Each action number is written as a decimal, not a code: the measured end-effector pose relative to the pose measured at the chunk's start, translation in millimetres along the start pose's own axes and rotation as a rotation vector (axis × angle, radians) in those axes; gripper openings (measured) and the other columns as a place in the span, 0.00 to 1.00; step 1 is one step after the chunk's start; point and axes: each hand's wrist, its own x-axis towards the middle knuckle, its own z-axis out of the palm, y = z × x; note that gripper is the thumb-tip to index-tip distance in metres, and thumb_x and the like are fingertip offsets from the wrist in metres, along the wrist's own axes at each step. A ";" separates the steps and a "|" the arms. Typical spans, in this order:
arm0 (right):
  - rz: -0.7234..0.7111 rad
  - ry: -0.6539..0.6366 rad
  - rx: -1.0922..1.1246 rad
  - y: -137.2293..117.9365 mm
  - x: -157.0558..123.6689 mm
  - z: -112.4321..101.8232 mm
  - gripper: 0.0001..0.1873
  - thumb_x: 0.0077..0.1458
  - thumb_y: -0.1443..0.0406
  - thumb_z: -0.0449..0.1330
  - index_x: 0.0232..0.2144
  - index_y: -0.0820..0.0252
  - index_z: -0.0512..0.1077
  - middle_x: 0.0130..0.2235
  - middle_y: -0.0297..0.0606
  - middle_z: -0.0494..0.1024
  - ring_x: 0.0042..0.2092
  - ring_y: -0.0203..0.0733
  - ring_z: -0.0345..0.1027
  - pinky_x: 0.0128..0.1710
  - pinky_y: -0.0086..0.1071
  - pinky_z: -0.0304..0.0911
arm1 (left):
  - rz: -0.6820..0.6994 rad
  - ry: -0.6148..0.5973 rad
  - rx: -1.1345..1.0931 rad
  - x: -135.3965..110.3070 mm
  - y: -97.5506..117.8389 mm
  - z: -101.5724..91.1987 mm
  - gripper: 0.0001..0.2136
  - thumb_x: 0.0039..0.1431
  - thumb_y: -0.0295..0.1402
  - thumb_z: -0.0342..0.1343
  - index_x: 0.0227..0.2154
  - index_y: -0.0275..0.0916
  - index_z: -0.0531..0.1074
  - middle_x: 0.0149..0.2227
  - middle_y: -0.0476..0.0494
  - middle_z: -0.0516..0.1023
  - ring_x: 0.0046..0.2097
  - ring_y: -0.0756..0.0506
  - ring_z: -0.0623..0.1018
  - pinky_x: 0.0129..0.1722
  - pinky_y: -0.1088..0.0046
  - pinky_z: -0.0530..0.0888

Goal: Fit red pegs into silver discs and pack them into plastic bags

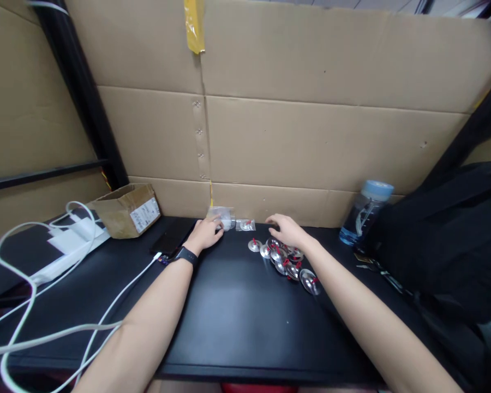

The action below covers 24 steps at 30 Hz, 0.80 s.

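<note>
Left grip: laid against clear bag; clenching cannot be told.
Right grip: loosely opened, metal discs heaped just beside.

Shiny silver red-looped discs mostly overlapping in cluster; similar one in clear packet behind, beside clear bag.

Even light; soft glare on black tabletop; edges stretched, blurred.
</note>
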 end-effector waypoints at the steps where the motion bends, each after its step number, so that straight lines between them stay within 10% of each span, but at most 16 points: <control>1: -0.005 -0.059 -0.041 -2.0 11.9 4.4 0.18 0.57 0.70 0.59 0.50 0.59 0.76 0.51 0.45 0.79 0.51 0.47 0.73 0.53 0.38 0.65 | -0.003 0.015 0.009 -1.0 0.4 -0.8 0.12 0.62 0.36 0.51 0.44 0.44 0.77 0.64 0.39 0.69 0.62 0.35 0.72 0.56 0.52 0.69; 14: 0.245 -0.293 -0.266 -27.9 76.3 43.9 0.16 0.60 0.64 0.61 0.50 0.47 0.79 0.50 0.44 0.81 0.51 0.52 0.76 0.48 0.41 0.67 | 0.028 0.188 -0.017 -8.4 11.1 -13.5 0.11 0.66 0.37 0.52 0.45 0.41 0.75 0.52 0.36 0.77 0.52 0.36 0.75 0.50 0.57 0.69; 24: 0.230 0.387 0.344 10.3 -6.0 -21.0 0.14 0.54 0.55 0.64 0.36 0.59 0.74 0.29 0.37 0.80 0.30 0.42 0.74 0.33 0.33 0.66 | 0.181 0.345 -0.042 -4.3 32.8 -31.6 0.10 0.67 0.30 0.49 0.47 0.41 0.73 0.46 0.41 0.78 0.50 0.40 0.75 0.48 0.62 0.69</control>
